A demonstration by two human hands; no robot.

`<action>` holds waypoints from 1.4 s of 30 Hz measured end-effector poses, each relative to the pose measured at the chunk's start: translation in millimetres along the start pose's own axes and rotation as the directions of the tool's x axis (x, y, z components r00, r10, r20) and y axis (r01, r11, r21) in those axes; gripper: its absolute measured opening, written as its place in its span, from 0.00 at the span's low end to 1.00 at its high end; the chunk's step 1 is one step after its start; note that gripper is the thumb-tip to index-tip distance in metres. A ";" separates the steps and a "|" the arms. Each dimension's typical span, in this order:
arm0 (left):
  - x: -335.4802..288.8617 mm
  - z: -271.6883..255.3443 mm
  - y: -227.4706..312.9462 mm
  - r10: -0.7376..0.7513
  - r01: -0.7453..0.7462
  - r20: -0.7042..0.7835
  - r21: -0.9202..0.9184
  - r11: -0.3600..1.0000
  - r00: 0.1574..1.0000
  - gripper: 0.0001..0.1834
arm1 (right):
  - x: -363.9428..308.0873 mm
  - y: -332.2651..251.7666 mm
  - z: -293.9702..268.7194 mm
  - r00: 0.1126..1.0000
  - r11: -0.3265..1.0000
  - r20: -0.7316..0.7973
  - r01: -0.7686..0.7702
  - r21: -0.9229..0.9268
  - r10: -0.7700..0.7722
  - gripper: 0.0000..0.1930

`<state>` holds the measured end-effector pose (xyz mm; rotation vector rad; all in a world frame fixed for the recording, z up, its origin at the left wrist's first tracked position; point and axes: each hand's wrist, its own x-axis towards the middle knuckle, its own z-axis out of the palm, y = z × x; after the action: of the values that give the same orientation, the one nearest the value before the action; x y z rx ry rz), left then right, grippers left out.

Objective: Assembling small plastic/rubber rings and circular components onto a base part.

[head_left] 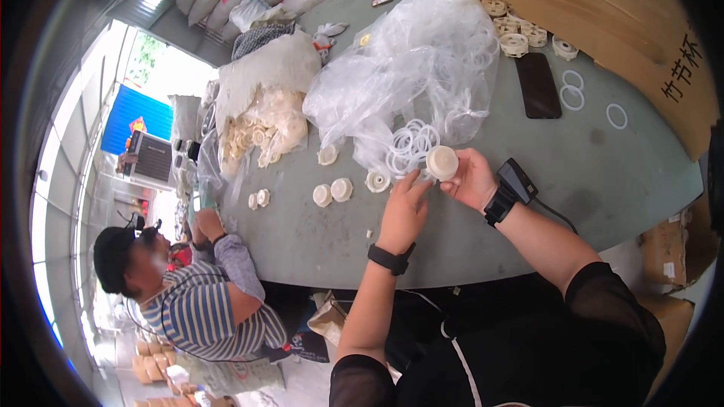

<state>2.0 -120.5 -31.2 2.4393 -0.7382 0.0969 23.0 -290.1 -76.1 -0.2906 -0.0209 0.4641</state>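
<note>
My right hand (473, 182) is closed round the edge of a cream plastic cap (442, 163), its round face turned up. My left hand (405, 212) reaches close to the cap's near left side, fingers stretched out; whether the fingertips touch it I cannot tell. Just beyond both hands, a pile of white sealing rings (412, 145) spills from a big clear plastic bag (422, 53). A cream cap (378, 181) lies on the table left of my left fingers. Further left are a pair of caps (342, 189) and another pair of smaller ones (263, 197).
A black phone (538, 86) and loose rings (617, 115) lie at the right. A cardboard box (603, 22) and stacked cream parts (514, 45) stand at the back right. A bag of cream parts (260, 117) sits left. A corded black device (517, 179) is beside my right wrist. A co-worker (204, 294) sits left.
</note>
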 end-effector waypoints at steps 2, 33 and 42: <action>-10.4 1.2 7.0 -0.018 0.017 -0.051 -0.017 1.000 0.999 0.18 | 1.2 2.0 0.0 0.998 0.999 -0.063 0.031 0.026 -0.030 0.14; -40.1 3.2 37.3 -0.650 0.223 -0.179 -0.845 0.487 0.739 0.14 | -2.0 17.5 7.2 0.985 0.846 0.017 -0.140 -0.514 0.173 0.10; -43.5 6.6 32.1 -0.637 0.161 -0.174 -0.887 0.432 0.751 0.14 | -3.2 16.2 8.1 0.986 0.857 0.014 -0.139 -0.496 0.169 0.09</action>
<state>-52.3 -124.8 -30.1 1.4462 0.1279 0.1252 12.4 -275.5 -72.7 -0.7897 -0.1763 0.6251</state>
